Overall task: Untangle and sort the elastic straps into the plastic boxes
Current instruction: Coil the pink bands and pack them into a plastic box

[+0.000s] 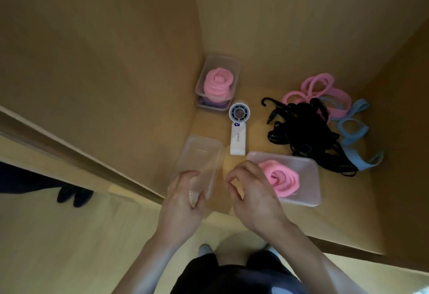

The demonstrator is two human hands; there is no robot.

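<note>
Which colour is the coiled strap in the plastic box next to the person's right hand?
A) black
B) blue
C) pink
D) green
C: the coiled strap lying in the plastic box beside the right hand is pink, while the black and blue straps lie loose farther off.

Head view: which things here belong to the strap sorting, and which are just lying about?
Job: tangled pile of black, pink and blue elastic straps; clear plastic box of coiled pink straps at the back; clear plastic box gripped by the left hand; frosted plastic box holding one pink coil.
Lying about: white handheld fan; pair of dark shoes on the floor.
</note>
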